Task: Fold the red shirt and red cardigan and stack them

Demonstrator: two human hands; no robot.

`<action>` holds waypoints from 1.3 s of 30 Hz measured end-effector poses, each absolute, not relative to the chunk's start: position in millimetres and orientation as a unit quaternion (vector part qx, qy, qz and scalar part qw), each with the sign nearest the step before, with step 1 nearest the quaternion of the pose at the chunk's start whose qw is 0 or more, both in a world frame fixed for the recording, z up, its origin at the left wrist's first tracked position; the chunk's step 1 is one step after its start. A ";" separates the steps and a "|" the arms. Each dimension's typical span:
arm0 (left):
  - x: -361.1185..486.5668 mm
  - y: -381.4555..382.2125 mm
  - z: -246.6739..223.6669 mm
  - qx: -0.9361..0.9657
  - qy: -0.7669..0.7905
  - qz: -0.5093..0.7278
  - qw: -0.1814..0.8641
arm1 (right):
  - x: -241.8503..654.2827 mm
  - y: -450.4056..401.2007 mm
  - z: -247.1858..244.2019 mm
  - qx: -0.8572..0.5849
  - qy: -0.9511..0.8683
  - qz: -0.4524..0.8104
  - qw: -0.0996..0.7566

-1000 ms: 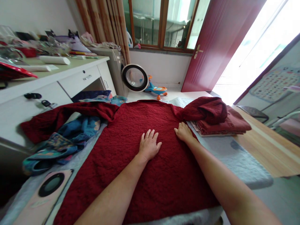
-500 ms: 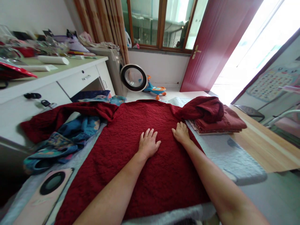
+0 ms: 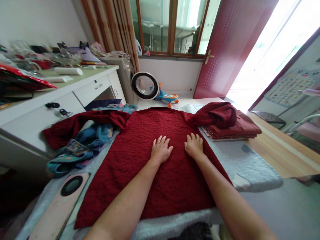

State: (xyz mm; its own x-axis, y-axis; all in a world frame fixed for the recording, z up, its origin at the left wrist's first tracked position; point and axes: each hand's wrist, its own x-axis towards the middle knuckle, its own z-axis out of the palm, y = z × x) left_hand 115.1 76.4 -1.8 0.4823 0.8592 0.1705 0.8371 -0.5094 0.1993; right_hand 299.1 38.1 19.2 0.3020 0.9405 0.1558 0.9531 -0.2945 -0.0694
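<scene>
A dark red long-sleeved shirt (image 3: 140,160) lies spread out, collar at the far end, one sleeve out to the left and the other bunched at the right. My left hand (image 3: 161,149) rests palm down on the middle of it, fingers spread. Close by, my right hand (image 3: 194,145) lies on the cloth near the shirt's right side, its fingers slightly bent and apart. Neither hand grips anything. Under the right sleeve sits a stack of folded reddish clothes (image 3: 246,126).
Pale blue padded cloth (image 3: 257,170) covers the surface below. At left are blue patterned clothing (image 3: 92,136), a pink phone (image 3: 58,206) and a white desk (image 3: 87,90) with keys in its lock. Beyond stand a washing machine with open round door (image 3: 145,85) and a toy car (image 3: 168,96).
The view has shifted slightly, with things at the left now further right in the picture. My right hand's fingers look more spread. Both hands stay on the shirt in nearly the same places.
</scene>
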 end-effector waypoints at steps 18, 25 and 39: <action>43.3 87.9 5.7 0.820 0.550 0.138 -0.073 | 258.8 21.4 -5.7 -0.679 -0.711 0.005 0.183; -52.9 147.6 7.6 0.785 0.615 0.058 -0.041 | 262.4 24.5 -14.0 -0.666 -0.717 -0.008 0.207; -74.7 156.2 6.4 0.772 0.635 0.014 0.016 | 262.1 23.6 -13.3 -0.657 -0.722 -0.022 0.215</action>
State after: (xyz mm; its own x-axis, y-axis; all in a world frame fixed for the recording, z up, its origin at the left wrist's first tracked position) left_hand -74.7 156.2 6.4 0.1931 0.9812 0.0005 0.9803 -0.1930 0.0421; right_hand 262.1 23.6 -13.3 -0.0447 0.9395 0.3396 0.9582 0.1365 -0.2515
